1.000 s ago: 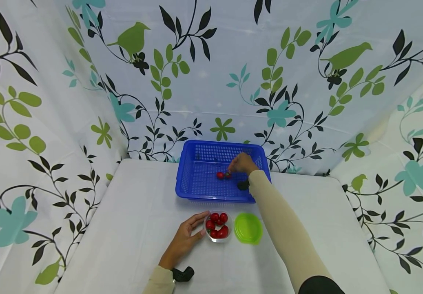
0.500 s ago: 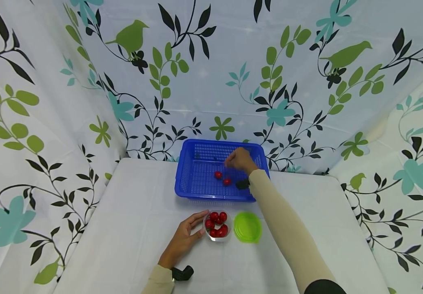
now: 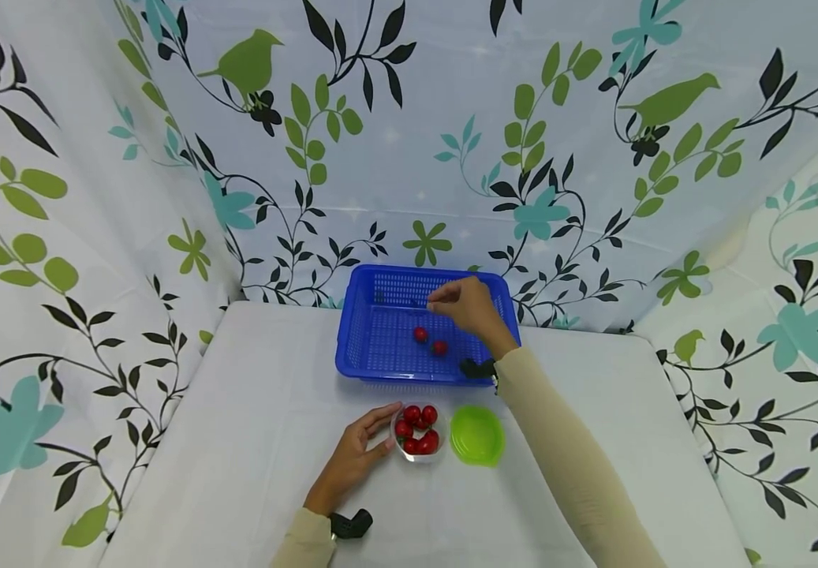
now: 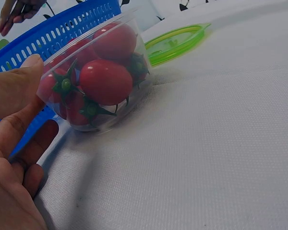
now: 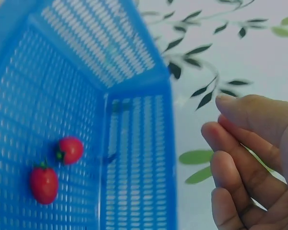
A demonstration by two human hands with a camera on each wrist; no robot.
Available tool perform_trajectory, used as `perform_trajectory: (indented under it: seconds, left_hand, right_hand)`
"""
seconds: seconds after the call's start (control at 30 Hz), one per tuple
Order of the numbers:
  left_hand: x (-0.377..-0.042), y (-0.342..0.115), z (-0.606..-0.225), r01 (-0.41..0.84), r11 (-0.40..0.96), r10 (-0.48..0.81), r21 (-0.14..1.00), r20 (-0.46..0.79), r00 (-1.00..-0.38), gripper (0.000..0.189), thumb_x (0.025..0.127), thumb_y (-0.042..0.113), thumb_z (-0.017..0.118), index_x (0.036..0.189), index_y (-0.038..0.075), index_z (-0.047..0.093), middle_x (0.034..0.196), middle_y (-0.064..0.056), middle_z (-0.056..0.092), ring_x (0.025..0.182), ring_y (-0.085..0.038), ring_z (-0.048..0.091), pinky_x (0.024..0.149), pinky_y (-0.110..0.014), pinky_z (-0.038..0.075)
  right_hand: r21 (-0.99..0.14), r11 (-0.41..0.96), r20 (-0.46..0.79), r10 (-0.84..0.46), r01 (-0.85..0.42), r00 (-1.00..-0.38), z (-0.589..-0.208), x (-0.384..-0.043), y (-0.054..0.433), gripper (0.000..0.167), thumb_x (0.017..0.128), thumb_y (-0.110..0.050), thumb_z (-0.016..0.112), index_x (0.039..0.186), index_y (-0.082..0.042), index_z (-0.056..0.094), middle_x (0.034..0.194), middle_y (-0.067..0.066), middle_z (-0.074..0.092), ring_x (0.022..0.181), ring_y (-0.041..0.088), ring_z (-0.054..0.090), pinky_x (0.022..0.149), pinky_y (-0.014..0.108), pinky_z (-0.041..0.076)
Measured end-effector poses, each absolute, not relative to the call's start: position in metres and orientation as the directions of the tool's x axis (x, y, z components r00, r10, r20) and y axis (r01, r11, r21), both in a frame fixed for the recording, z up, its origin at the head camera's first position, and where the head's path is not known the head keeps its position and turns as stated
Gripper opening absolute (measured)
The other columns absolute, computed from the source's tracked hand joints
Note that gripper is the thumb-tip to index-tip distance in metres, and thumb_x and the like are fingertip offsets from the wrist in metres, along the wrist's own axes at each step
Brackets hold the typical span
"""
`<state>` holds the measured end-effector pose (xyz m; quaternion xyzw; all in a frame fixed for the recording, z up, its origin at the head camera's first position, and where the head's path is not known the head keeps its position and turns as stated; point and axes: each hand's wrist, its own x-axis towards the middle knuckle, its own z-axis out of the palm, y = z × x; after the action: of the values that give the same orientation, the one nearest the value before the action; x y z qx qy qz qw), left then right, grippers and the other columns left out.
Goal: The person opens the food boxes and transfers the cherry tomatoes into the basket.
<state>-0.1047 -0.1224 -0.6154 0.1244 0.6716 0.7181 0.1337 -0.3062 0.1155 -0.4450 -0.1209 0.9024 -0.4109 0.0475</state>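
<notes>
My left hand (image 3: 352, 461) rests at the left side of a clear plastic container (image 4: 127, 93), holding it between thumb and index finger. Several cherry tomatoes (image 4: 105, 81) with green stems fill it. Above the blue basket (image 3: 348, 347) hovers my right hand (image 3: 467, 306), with fingers loosely bent and nothing between them in the right wrist view. On the basket's floor lie two tomatoes, one (image 5: 44, 184) slightly apart from the other (image 5: 70, 150).
A bright green lid (image 3: 477, 436) lies just right of the clear container. The basket stands at the back of the white-covered table (image 3: 252, 442), against a leaf-patterned curtain (image 3: 380, 158). Its raised walls surround the two tomatoes.
My right hand has let go of a tomato, which now lies on the basket floor, and has lifted up and back. The left hand stays at the container.
</notes>
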Motion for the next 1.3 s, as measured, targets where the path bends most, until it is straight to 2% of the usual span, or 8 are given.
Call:
perform_trajectory:
  seconds: [0.17, 0.33, 0.5, 0.67, 0.83, 1.1, 1.3]
  left_hand:
    - [-0.105, -0.122, -0.615, -0.018, -0.053, 0.354, 0.998, 0.002, -0.935, 0.055, 0.106, 0.008, 0.063, 0.157, 0.021, 0.050, 0.166, -0.001, 0.049, 0.158, -0.027, 0.039, 0.123, -0.015, 0.031]
    - [-0.105, -0.122, -0.617, -0.011, -0.046, 0.345, 0.999, 0.005, -0.939, 0.055, 0.106, 0.008, 0.064, 0.158, 0.019, 0.050, 0.166, -0.003, 0.049, 0.158, -0.028, 0.039, 0.122, -0.013, 0.030]
    - [-0.105, -0.122, -0.620, 0.004, -0.042, 0.335, 0.999, 0.018, -0.942, 0.055, 0.105, 0.008, 0.065, 0.157, 0.017, 0.050, 0.165, -0.006, 0.050, 0.157, -0.029, 0.040, 0.122, -0.013, 0.030]
    - [-0.105, -0.121, -0.620, 0.001, -0.044, 0.338, 0.999, 0.016, -0.941, 0.055, 0.106, 0.009, 0.065, 0.158, 0.020, 0.050, 0.166, -0.004, 0.049, 0.157, -0.028, 0.040, 0.122, -0.013, 0.030]
    - [-0.104, -0.120, -0.618, -0.009, -0.059, 0.341, 0.998, 0.012, -0.940, 0.055, 0.106, 0.010, 0.065, 0.158, 0.021, 0.050, 0.166, -0.003, 0.048, 0.158, -0.029, 0.038, 0.121, -0.012, 0.030]
    - [-0.104, -0.120, -0.621, 0.002, -0.060, 0.342, 0.998, 0.023, -0.939, 0.056, 0.106, 0.009, 0.064, 0.158, 0.021, 0.049, 0.166, -0.003, 0.048, 0.157, -0.029, 0.040, 0.121, -0.013, 0.031]
    - [-0.104, -0.120, -0.619, -0.007, -0.060, 0.339, 0.998, 0.014, -0.941, 0.056, 0.106, 0.009, 0.065, 0.158, 0.020, 0.049, 0.166, -0.004, 0.048, 0.157, -0.028, 0.040, 0.121, -0.013, 0.032]
  right_hand:
    - [-0.760, 0.609, 0.094, -0.242, -0.227, -0.966, -0.440, -0.278, 0.119, 0.016, 0.095, -0.029, 0.083, 0.109, -0.020, 0.084, 0.111, 0.001, 0.081, 0.101, 0.024, 0.068, 0.090, 0.043, 0.058]
    - [-0.781, 0.575, 0.147, -0.210, -0.243, -0.967, -0.443, -0.250, 0.120, 0.017, 0.093, -0.031, 0.084, 0.109, -0.023, 0.084, 0.108, -0.002, 0.081, 0.093, 0.020, 0.067, 0.082, 0.035, 0.056]
    - [-0.838, 0.485, 0.189, -0.170, -0.249, -0.967, -0.457, -0.223, 0.120, 0.023, 0.092, -0.029, 0.086, 0.112, -0.020, 0.084, 0.108, -0.003, 0.082, 0.094, 0.018, 0.069, 0.082, 0.032, 0.057]
    - [-0.865, 0.432, 0.218, -0.136, -0.256, -0.966, -0.476, -0.197, 0.119, 0.025, 0.091, -0.026, 0.087, 0.114, -0.018, 0.083, 0.109, -0.003, 0.082, 0.096, 0.018, 0.071, 0.089, 0.043, 0.060]
    - [-0.878, 0.416, 0.210, -0.105, -0.235, -0.972, -0.490, -0.175, 0.117, 0.024, 0.090, -0.023, 0.088, 0.113, -0.020, 0.083, 0.111, -0.004, 0.081, 0.100, 0.021, 0.070, 0.094, 0.048, 0.060]
    - [-0.872, 0.460, 0.152, -0.070, -0.167, -0.986, -0.514, -0.150, 0.109, 0.027, 0.088, -0.022, 0.089, 0.115, -0.022, 0.083, 0.110, -0.010, 0.079, 0.099, 0.015, 0.064, 0.092, 0.039, 0.057]
    - [-0.877, 0.462, 0.117, -0.061, -0.132, -0.991, -0.532, -0.139, 0.106, 0.027, 0.088, -0.022, 0.089, 0.114, -0.023, 0.083, 0.109, -0.009, 0.080, 0.102, 0.019, 0.064, 0.091, 0.040, 0.056]
